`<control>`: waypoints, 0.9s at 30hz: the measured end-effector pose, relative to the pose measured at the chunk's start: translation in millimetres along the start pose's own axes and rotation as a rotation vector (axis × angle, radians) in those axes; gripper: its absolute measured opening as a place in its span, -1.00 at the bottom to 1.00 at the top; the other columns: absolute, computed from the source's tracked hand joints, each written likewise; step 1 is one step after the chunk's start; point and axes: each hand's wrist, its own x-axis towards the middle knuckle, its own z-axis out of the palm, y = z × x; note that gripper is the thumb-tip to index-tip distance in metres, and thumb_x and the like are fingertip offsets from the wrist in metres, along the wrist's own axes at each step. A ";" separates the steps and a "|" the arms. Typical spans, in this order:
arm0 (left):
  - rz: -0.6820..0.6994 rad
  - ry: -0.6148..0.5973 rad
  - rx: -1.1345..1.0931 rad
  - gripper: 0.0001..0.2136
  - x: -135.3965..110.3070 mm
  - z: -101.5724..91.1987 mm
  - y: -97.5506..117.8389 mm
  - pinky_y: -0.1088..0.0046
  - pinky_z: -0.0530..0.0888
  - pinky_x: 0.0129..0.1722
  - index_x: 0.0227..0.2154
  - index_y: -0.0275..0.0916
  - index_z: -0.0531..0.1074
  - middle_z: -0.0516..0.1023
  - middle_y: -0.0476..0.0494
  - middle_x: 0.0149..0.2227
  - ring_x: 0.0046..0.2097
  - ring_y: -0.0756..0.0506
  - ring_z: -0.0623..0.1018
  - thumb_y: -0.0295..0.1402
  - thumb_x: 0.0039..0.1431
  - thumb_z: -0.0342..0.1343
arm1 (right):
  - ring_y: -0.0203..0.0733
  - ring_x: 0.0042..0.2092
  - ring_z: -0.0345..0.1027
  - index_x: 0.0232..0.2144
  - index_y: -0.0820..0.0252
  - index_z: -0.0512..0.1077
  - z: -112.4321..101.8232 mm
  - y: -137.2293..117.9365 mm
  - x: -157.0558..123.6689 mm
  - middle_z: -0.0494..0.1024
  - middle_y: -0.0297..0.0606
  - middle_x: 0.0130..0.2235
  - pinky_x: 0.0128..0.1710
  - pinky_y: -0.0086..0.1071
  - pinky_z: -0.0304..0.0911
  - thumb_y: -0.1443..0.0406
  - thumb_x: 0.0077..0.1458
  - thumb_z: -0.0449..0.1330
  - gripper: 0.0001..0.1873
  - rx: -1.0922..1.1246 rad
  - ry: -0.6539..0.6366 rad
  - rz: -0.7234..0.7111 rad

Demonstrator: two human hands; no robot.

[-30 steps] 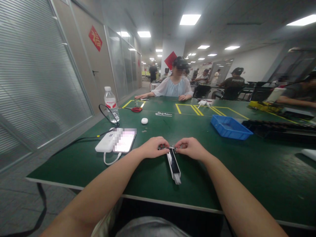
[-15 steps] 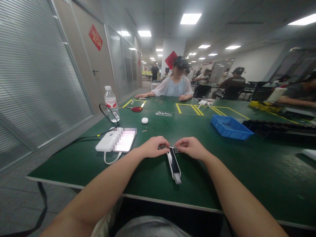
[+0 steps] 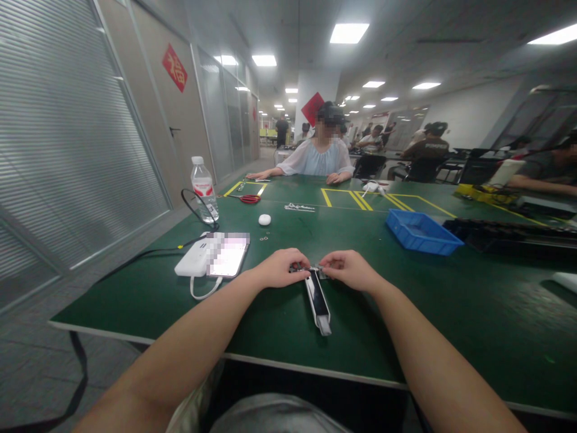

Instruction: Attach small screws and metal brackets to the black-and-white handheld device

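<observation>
A worker's left hand (image 3: 283, 269) and right hand (image 3: 349, 269) met near the center of the frame, each with thumb and fingers pinched narrow on a small metal part (image 3: 314, 270) that the fingertips mostly hid. Just below it in the frame, a slim white gadget (image 3: 318, 300) with a dark screen lay lengthwise on a green table (image 3: 279, 331); whether the two touched could not be told. Tiny rings (image 3: 262, 239) and a rounded white case (image 3: 264, 220) sat above and left of the hands. At center left, a lit phone (image 3: 231, 257) rested against a white power bank (image 3: 193, 264), below an upright water bottle (image 3: 204, 191). Red-handled scissors (image 3: 250, 199) lay farther up, a blue tray (image 3: 428, 247) stood at center right, and a person in a pale blue top (image 3: 319, 157) sat at upper center.
</observation>
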 end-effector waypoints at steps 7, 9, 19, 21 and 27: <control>-0.003 -0.005 0.017 -0.80 0.8 -0.9 1.8 0.49 0.36 -0.21 -0.26 -0.25 0.47 0.47 -0.11 -0.29 -0.25 -0.03 0.44 -0.27 0.12 0.08 | -0.38 -0.52 0.32 -0.39 0.31 0.47 0.2 -1.1 -0.1 0.50 -0.29 -0.52 -0.52 -0.52 0.22 0.35 -0.09 0.21 -0.85 -0.007 0.005 -0.008; -0.003 -0.006 0.016 -0.80 0.9 -0.6 1.5 0.49 0.37 -0.21 -0.25 -0.25 0.47 0.47 -0.11 -0.29 -0.25 -0.03 0.44 -0.27 0.12 0.08 | -0.38 -0.52 0.33 -0.39 0.30 0.47 0.1 -0.7 0.0 0.51 -0.29 -0.51 -0.52 -0.52 0.23 0.35 -0.09 0.21 -0.85 -0.009 0.008 -0.012; 0.001 -0.002 -0.004 -0.80 0.5 -0.4 1.0 0.48 0.37 -0.21 -0.26 -0.26 0.47 0.46 -0.11 -0.29 -0.25 -0.03 0.44 -0.26 0.12 0.08 | -0.37 -0.52 0.33 -0.39 0.30 0.48 0.8 1.5 0.7 0.51 -0.27 -0.51 -0.51 -0.50 0.24 0.28 -0.08 0.23 -0.82 -0.014 0.017 -0.017; -0.003 -0.003 -0.007 -0.80 0.5 -0.4 1.3 0.48 0.37 -0.22 -0.26 -0.25 0.47 0.46 -0.11 -0.29 -0.25 -0.03 0.44 -0.26 0.12 0.08 | -0.37 -0.52 0.32 -0.41 0.30 0.49 0.7 0.6 0.4 0.51 -0.28 -0.52 -0.51 -0.50 0.23 0.27 -0.07 0.22 -0.82 -0.031 0.022 -0.022; -0.011 -0.007 -0.008 -0.80 0.7 -1.3 2.4 0.49 0.36 -0.23 -0.25 -0.26 0.47 0.46 -0.11 -0.30 -0.26 -0.03 0.43 -0.27 0.12 0.08 | -0.38 -0.53 0.31 -0.42 0.30 0.50 1.2 -0.3 0.1 0.52 -0.26 -0.52 -0.52 -0.52 0.24 0.29 -0.07 0.23 -0.84 -0.004 0.019 0.018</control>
